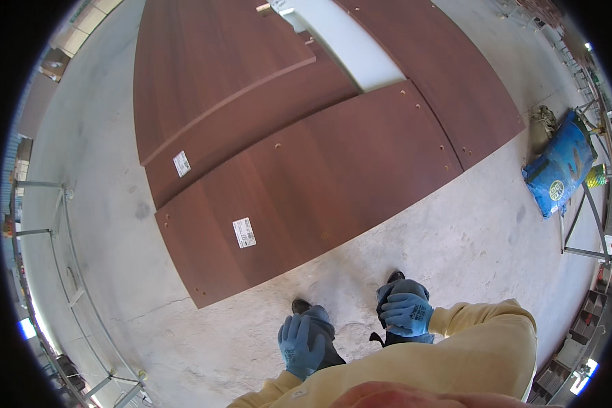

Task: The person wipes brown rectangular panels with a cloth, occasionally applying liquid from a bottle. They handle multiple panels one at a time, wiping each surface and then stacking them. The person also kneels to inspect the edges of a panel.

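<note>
My left hand (302, 345), in a blue work glove, lies over my left knee with its fingers stretched out and slightly apart. Across my right knee rests my right hand (406, 314), gloved the same way, fingers laid over the grey trouser cloth. Neither hand holds anything. Just ahead of my shoes, a long brown wood-grain panel (306, 194) with drilled holes near its edges lies on the floor. A white printed label (244, 232) is stuck on it.
Further brown panels (211, 81) lie beyond and at the right (449, 75), with a white board (360, 54) between them. A blue sack (561, 163) leans by a metal frame (585, 253) at right. Another metal frame (71, 272) stands on the concrete floor at left.
</note>
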A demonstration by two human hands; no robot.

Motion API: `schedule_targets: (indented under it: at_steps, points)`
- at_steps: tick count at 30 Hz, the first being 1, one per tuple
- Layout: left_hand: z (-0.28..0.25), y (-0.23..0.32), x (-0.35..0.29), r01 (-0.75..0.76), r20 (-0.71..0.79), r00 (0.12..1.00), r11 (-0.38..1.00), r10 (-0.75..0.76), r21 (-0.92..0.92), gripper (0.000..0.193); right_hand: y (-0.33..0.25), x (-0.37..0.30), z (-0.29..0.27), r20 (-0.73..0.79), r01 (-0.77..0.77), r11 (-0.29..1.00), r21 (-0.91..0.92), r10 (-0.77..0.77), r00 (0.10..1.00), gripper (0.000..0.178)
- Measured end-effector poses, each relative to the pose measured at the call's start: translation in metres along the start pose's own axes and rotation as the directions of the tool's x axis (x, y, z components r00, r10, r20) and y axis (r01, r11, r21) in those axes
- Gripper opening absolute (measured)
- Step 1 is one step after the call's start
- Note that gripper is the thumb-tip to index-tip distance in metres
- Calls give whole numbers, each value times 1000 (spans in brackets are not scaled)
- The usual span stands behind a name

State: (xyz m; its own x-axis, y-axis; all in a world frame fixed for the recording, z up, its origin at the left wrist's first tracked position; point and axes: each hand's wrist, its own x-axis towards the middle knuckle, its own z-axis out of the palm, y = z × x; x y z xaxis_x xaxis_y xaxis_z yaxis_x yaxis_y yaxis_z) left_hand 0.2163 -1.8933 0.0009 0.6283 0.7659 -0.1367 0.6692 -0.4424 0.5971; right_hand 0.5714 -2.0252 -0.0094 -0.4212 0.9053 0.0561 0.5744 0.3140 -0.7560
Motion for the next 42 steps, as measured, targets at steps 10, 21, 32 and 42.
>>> schedule_targets:
  at_steps: [10,21,32,42]
  points:
    - [-7,34,-24,186,271,940,978,-206,99,52,-58,-47,-43,-45,-258,958,125,265,963,14]
    - [-80,166,-71,457,481,762,886,-434,76,47,-187,-158,-111,32,-697,578,424,760,650,20]
    - [-165,441,123,247,483,875,847,13,-470,39,-122,-130,-343,-469,-52,561,826,736,488,60]
    - [-106,688,208,601,736,561,425,378,-677,61,-168,-108,-548,-553,561,309,768,763,335,80]
